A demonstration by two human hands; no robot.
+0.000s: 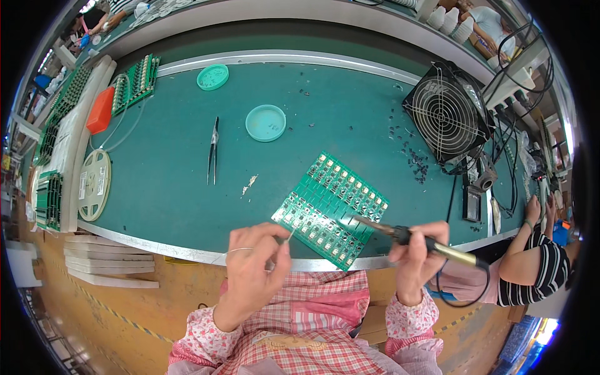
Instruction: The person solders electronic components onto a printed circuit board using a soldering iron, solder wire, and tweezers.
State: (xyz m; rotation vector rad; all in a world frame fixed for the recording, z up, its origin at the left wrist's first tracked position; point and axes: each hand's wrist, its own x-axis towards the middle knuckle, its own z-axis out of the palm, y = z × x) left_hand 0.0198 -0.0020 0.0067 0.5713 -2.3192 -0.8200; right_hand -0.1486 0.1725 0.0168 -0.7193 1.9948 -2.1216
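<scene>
- Here, a green circuit board point(330, 209) is laid at the table's point(162, 187) front edge.
- A soldering iron point(400, 235) is gripped in the right hand point(420, 251), tip poised over the board (contact can't be told)!
- And a thin strand point(291, 234) is pinched by the left hand point(256, 265).

the circuit board point(331, 211) is bright green with cream and black specks, the soldering iron point(455, 255) black and pale gold, the counter point(165, 162) dark green, the dishes point(265, 123) turquoise, the box point(100, 110) orange-red, the apron point(331, 328) red-and-white checked, the cuffs point(412, 317) pink-flowered.
</scene>
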